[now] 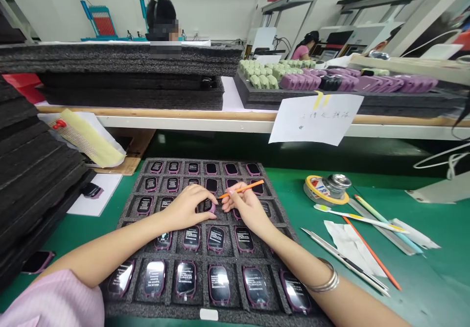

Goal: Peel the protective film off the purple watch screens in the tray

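A black foam tray [139, 190] lies on the green mat, holding rows of pink-framed smartwatch-like devices with black, text-covered screens. One such device [219, 284] sits in the front row. My left hand [182, 208] rests over the tray's middle, its fingertips on a pink-framed device [207, 205], partly hidden by my fingers. Close beside it, my right hand [247, 208] pinches an orange stick [240, 189] whose tip points left toward that device.
Stacked black foam trays [36, 170] rise at the left. On the mat at right lie a tape roll [326, 190], metal rulers [382, 226], and a tissue [348, 244]. Pink and green parts fill a tray [330, 84] beyond the shelf, and a person [161, 18] sits behind.
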The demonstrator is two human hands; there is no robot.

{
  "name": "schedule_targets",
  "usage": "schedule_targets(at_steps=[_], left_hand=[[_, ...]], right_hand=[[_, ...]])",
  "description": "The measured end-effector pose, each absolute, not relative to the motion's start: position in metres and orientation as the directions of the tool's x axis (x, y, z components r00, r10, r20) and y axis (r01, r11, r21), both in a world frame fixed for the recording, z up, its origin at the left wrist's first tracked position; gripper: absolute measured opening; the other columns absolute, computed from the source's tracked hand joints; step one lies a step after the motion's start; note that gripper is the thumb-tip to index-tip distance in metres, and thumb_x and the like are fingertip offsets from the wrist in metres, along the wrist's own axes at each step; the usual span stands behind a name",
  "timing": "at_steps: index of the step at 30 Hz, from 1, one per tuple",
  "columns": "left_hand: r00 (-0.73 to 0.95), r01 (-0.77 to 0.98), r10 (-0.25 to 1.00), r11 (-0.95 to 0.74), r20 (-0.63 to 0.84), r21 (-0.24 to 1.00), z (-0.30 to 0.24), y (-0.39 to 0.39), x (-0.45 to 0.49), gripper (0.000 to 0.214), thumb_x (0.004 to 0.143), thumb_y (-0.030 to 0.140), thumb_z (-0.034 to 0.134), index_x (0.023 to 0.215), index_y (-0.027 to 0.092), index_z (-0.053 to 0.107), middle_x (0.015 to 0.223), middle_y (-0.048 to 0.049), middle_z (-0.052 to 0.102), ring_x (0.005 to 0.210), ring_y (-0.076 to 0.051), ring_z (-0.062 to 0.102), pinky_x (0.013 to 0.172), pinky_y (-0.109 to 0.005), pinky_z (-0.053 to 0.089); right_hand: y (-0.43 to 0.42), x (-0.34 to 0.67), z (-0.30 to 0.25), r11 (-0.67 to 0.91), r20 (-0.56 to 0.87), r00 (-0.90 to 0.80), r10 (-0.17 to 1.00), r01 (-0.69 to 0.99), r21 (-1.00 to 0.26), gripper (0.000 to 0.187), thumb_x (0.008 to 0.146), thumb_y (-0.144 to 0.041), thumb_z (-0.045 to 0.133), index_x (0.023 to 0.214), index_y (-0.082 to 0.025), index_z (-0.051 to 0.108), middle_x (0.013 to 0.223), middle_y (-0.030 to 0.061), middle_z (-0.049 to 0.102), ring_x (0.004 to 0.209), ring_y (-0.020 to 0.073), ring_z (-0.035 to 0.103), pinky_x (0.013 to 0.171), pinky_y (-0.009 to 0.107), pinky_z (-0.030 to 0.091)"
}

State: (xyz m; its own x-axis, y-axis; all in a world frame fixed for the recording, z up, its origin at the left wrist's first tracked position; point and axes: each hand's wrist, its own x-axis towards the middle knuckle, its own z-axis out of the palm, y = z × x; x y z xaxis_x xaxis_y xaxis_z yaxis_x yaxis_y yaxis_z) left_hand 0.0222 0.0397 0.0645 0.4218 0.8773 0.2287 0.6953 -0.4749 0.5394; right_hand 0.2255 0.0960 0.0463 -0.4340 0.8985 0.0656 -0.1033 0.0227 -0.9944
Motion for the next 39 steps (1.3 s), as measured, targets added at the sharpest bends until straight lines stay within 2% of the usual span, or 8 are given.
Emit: schedule_targets(at_steps=[5, 12, 23, 27, 31, 36, 39], left_hand=[[0.35, 0.703, 0.918, -0.39, 0.189, 0.595, 0.063, 0.04, 0.027, 0.031, 0.077, 0.036, 0.083, 0.099, 0.024, 0.066, 0.103, -0.0033, 0.067, 0.105, -0.024, 0.06, 0.097, -0.04, 0.046], [0.294, 0.711, 0.945, -0.318, 0.146, 0.627, 0.061, 0.041, 0.028, 0.057, 0.069, 0.036, 0.089, 0.113, 0.022, 0.054, 0.112, -0.0059, 0.064, 0.11, -0.027, 0.059, 0.097, -0.043, 0.046], [0.294, 0.728, 0.946, -0.313, 0.134, 0.61, 0.061, 0.041, 0.03, 0.056, 0.069, 0.037, 0.089, 0.111, 0.023, 0.055, 0.111, -0.0052, 0.064, 0.109, -0.027, 0.058, 0.098, -0.043, 0.045], [0.322, 0.758, 0.942, -0.316, 0.094, 0.57, 0.069, 0.046, 0.032, 0.048, 0.071, 0.039, 0.087, 0.105, 0.022, 0.059, 0.11, -0.0047, 0.065, 0.108, -0.028, 0.059, 0.099, -0.046, 0.045], [0.391, 0.779, 0.918, -0.368, 0.066, 0.508, 0.086, 0.054, 0.044, 0.043, 0.072, 0.043, 0.086, 0.103, 0.023, 0.065, 0.109, -0.0064, 0.064, 0.11, -0.031, 0.059, 0.099, -0.049, 0.045], [0.551, 0.709, 0.826, -0.54, 0.12, 0.453, 0.092, 0.064, 0.09, 0.026, 0.088, 0.037, 0.072, 0.11, 0.024, 0.068, 0.115, -0.0078, 0.065, 0.115, -0.028, 0.058, 0.104, -0.046, 0.045], [0.636, 0.649, 0.757, -0.629, 0.148, 0.428, 0.079, 0.073, 0.12, 0.036, 0.087, 0.042, 0.073, 0.118, 0.025, 0.069, 0.134, -0.0115, 0.06, 0.13, -0.031, 0.052, 0.111, -0.048, 0.041]], right_hand=[[0.095, 0.223, 0.037, 0.034, 0.057, -0.448, 0.892, -0.059, -0.998, 0.052, 0.08, -0.072, 0.065, 0.086, -0.022, 0.05, 0.068, 0.001, 0.069, 0.057, 0.0154, 0.068, 0.059, 0.032, 0.059], [0.092, 0.224, 0.039, 0.078, 0.074, -0.467, 0.881, -0.011, -0.997, 0.049, 0.085, -0.069, 0.061, 0.087, -0.022, 0.052, 0.071, 0.0021, 0.069, 0.058, 0.0146, 0.065, 0.06, 0.031, 0.057], [0.091, 0.226, 0.041, 0.129, 0.108, -0.507, 0.855, 0.006, -0.992, 0.046, 0.087, -0.067, 0.06, 0.085, -0.022, 0.052, 0.071, 0.0027, 0.069, 0.061, 0.0157, 0.066, 0.061, 0.032, 0.058], [0.093, 0.229, 0.049, 0.136, 0.122, -0.504, 0.855, -0.009, -0.991, 0.046, 0.083, -0.067, 0.064, 0.082, -0.022, 0.055, 0.069, 0.0022, 0.07, 0.059, 0.0163, 0.067, 0.059, 0.032, 0.058], [0.105, 0.248, 0.072, 0.162, 0.175, -0.375, 0.91, -0.066, -0.985, 0.044, 0.085, -0.065, 0.064, 0.086, -0.022, 0.055, 0.072, 0.0018, 0.07, 0.06, 0.0151, 0.067, 0.061, 0.031, 0.058], [0.118, 0.283, 0.086, 0.203, 0.219, -0.169, 0.961, -0.108, -0.973, 0.041, 0.087, -0.062, 0.065, 0.092, -0.022, 0.057, 0.079, 0.0028, 0.071, 0.061, 0.0134, 0.065, 0.06, 0.028, 0.055], [0.118, 0.297, 0.072, 0.208, 0.216, -0.072, 0.974, -0.111, -0.972, 0.043, 0.085, -0.064, 0.065, 0.091, -0.023, 0.056, 0.077, 0.0016, 0.07, 0.058, 0.0122, 0.063, 0.058, 0.027, 0.054]])
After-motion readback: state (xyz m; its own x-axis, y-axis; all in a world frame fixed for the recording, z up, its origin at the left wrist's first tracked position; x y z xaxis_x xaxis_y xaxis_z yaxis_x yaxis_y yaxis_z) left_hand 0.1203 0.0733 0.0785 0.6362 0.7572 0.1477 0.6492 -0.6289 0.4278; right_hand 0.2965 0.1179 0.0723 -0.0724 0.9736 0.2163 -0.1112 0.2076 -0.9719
